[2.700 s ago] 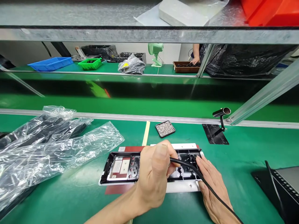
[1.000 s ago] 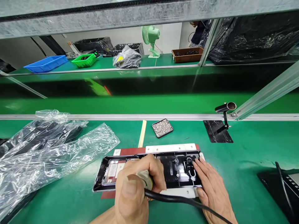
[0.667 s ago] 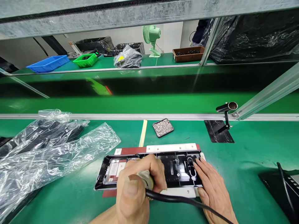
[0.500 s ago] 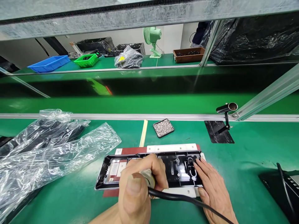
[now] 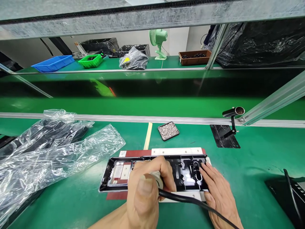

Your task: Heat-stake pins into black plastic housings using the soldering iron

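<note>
My left hand (image 5: pixel 149 190) is closed around an electric screwdriver (image 5: pixel 157 178), its pale rear end showing and its tip hidden under the hand. A thick black cable (image 5: pixel 186 199) runs from it toward the lower right. Beneath lies a long black plastic housing (image 5: pixel 176 171) with a clear window at its left end and an oval ring near its right end. The housing sits on a red-brown and white fixture (image 5: pixel 176 151). My right hand (image 5: pixel 220 194) rests flat over the housing's right end, fingers stretched out. Beyond the housing is a small black tray of tiny silvery screws (image 5: pixel 168 130).
Clear plastic bags with black parts (image 5: pixel 59 149) cover the left of the bench. A black tube holder (image 5: pixel 233 112) stands at the right, before a metal post. A dark item (image 5: pixel 286 197) lies far right. Bins and a green fan (image 5: pixel 158 43) line the back shelf.
My left hand with the screwdriver has shifted slightly right along the housing. My right hand stays on the right end. The whole view has moved a little.
</note>
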The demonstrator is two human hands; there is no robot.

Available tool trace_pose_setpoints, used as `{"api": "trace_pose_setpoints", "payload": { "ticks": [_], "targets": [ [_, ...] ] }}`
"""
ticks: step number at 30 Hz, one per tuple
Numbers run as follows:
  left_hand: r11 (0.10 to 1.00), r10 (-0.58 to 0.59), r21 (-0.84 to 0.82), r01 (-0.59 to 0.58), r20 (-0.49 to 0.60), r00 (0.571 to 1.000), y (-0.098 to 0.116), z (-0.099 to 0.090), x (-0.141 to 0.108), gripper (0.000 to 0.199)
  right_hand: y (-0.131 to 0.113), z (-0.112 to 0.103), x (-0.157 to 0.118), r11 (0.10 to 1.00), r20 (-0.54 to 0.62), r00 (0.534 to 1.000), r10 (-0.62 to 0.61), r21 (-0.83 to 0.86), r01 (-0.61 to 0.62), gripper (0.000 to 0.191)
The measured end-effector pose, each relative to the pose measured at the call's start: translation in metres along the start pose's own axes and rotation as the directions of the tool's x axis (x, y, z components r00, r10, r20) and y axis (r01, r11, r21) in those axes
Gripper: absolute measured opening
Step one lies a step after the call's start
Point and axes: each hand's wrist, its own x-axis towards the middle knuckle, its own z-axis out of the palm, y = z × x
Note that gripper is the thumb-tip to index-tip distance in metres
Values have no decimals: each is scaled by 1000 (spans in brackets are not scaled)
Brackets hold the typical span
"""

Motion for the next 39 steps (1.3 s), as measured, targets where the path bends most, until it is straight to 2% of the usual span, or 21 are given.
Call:
{"api": "trace_pose_setpoints", "payload": {
  "ticks": [10,22,39],
  "targets": [
    [1000,0,14,0,-1,1000,-11,-2,-5,70,2,0,0,1000,3,1000,5,-22,-5,53],
    [1000,30,-4,-30,-5,1000,-11,0,-4,68,2,-2,1,1000,17,1000,-3,-11,4,52],
    [980,126,-155,-122,20,992,-20,2,1,61,3,0,3,1000,-26,1000,4,-16,-4,47]
  ]
}}
